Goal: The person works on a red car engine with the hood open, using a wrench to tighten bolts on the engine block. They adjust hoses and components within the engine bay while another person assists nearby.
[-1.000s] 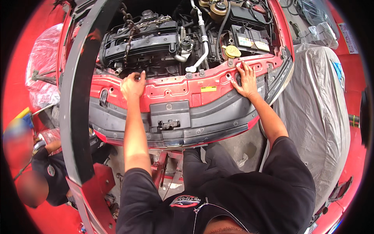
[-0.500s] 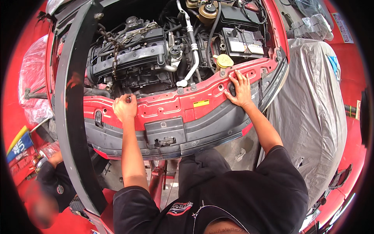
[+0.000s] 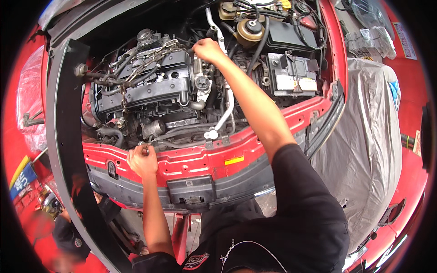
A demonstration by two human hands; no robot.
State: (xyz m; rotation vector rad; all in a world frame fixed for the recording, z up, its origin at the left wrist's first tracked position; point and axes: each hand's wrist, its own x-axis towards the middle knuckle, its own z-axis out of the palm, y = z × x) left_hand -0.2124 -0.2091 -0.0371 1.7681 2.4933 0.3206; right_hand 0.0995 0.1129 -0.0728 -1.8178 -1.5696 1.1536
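Observation:
I lean over the open engine bay of a red car. My left hand (image 3: pixel 142 160) rests on the red front crossmember (image 3: pixel 255 152), its fingers closed around a small dark tool or bolt at the panel's top edge. My right hand (image 3: pixel 207 49) reaches deep into the bay, knuckles curled, touching parts beside the black engine (image 3: pixel 145 88) near a curved metal pipe (image 3: pixel 226 107). What the right fingers hold is hidden. A chain (image 3: pixel 150 61) lies across the engine top.
A black battery (image 3: pixel 291 75) and round fluid reservoirs (image 3: pixel 249 29) sit at the bay's right. A black bar (image 3: pixel 61 150) runs down the left side. A grey cover (image 3: pixel 368 141) drapes the right fender. Another person (image 3: pixel 68 232) crouches at lower left.
My right hand left the red crossmember and reached up into the engine bay. My left hand stayed on the crossmember. The view moved closer to the engine.

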